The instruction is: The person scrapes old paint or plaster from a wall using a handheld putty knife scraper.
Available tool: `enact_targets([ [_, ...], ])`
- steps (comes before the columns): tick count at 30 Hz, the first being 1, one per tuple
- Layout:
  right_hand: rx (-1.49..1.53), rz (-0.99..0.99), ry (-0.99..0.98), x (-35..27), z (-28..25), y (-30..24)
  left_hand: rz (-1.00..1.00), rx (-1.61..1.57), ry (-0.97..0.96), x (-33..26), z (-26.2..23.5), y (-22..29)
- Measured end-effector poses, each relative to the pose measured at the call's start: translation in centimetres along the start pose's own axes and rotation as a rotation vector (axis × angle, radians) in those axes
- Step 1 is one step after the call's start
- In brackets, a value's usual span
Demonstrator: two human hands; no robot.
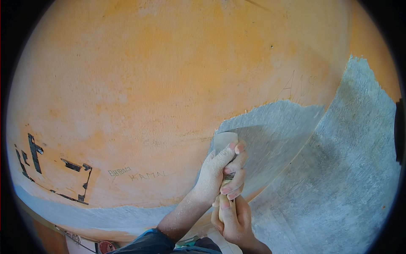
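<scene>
blue left sleeve [146, 243], left fingers [238, 161] and right fingers [243, 208] tight around scraper [226, 138] before orange-grey wall [148, 84]

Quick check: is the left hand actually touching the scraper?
Touching. The head view shows it plainly: the left hand is closed around the scraper, just below the exposed part of its blade.

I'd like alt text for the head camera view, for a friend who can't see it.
A dusty left hand and, below it, a right hand grip a scraper at the left edge of a grey patch on an orange wall. Black strips mark the wall at lower left.
</scene>
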State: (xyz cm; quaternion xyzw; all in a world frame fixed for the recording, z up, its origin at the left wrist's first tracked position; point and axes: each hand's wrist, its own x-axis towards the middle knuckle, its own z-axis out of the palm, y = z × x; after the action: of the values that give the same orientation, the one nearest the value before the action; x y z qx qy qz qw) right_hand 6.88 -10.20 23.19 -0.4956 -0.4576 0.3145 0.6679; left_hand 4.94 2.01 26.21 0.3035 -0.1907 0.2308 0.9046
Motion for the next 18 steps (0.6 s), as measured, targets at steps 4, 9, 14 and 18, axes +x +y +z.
enact_targets([
  [4,0.062,-0.02,-0.069,1.3,-0.3,-1.3,0.055,0.034,-0.057,1.5,1.5,1.4],
  [9,0.069,0.015,-0.007,0.3,0.0,0.0,-0.007,-0.002,0.009,0.3,1.1,0.6],
  [14,0.031,0.062,-0.028,-0.3,-0.6,0.2,-0.007,0.061,0.08,0.1,0.7,0.1],
  [18,0.036,-0.042,0.004,0.4,0.1,0.4,-0.009,0.014,0.039,0.3,1.0,0.6],
])
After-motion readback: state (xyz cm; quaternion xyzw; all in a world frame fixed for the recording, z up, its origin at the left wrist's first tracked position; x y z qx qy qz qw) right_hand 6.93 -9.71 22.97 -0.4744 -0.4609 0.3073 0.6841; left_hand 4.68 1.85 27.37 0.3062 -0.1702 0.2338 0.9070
